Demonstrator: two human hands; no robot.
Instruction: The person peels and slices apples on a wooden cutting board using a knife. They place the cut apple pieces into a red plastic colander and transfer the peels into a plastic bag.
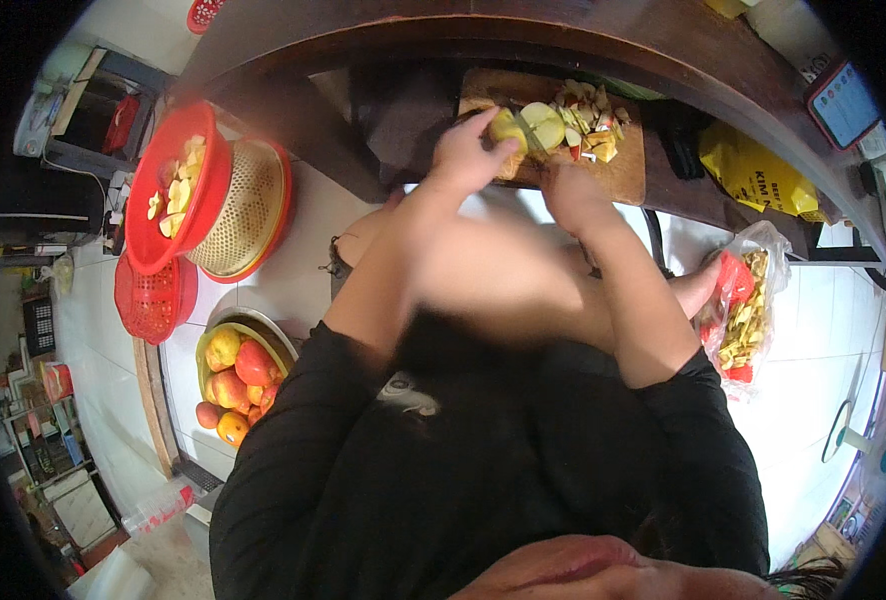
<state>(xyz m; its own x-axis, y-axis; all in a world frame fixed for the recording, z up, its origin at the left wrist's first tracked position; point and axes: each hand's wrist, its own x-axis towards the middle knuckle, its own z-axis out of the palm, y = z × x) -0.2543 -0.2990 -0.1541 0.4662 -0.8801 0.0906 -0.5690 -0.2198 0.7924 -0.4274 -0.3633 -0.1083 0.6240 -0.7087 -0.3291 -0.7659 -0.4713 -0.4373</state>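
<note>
My left hand grips a yellow-green apple piece over the left part of a wooden cutting board. Just right of it, my right hand is closed on a knife, whose blade points up between that piece and a cut apple half with its pale face showing. A pile of apple peels and scraps lies on the board to the right. The knife's handle is mostly hidden by my fingers.
At the left, a red plastic basin holding cut apple pieces rests against a cream colander. Below are a red basket and a bowl of whole apples. A plastic bag of peels lies at right, near a yellow bag.
</note>
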